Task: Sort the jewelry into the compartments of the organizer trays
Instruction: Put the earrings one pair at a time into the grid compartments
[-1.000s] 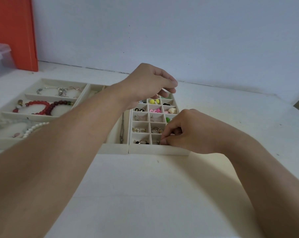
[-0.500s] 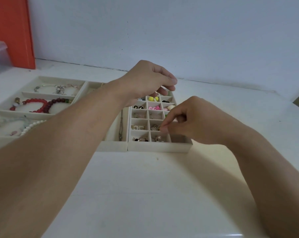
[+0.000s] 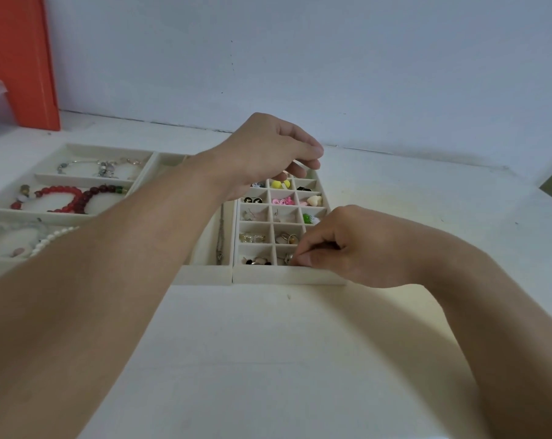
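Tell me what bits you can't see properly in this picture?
- Head view: right hand covers the grid tray's near-right compartments.
- What its fingertips pinch is too small to name.
- Left hand hides the tray's far-left corner; whether it holds anything is unclear.
- Left forearm covers part of the white beads.

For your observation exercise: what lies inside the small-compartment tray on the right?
The grid tray holds yellow beads, pink pieces and metallic earrings. Both hands cover several compartments.

no legible txt, no labels
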